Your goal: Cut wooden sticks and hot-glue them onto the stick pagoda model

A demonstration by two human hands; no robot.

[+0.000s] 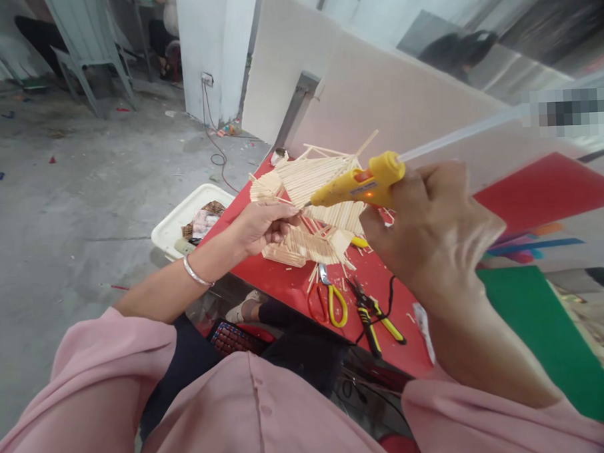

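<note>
My right hand (427, 228) is wrapped round the handle of a yellow hot glue gun (355, 186), its small light lit orange. A long clear glue stick (458, 135) juts out of the gun's back end. The nozzle points left and meets the fingertips of my left hand (262, 228). Those fingers are pinched on what looks like a thin wooden stick, mostly hidden. Behind and below both hands lies a structure of pale wooden sticks (314, 177), laid side by side in panels.
On the red table (264, 275) lie scissors (330, 304) with red and yellow handles and yellow-black cutters (374, 315), among stick scraps. A white bin (165, 236) stands left of the table. A green board (537, 330) is at right, and pale panels (376, 96) rise behind.
</note>
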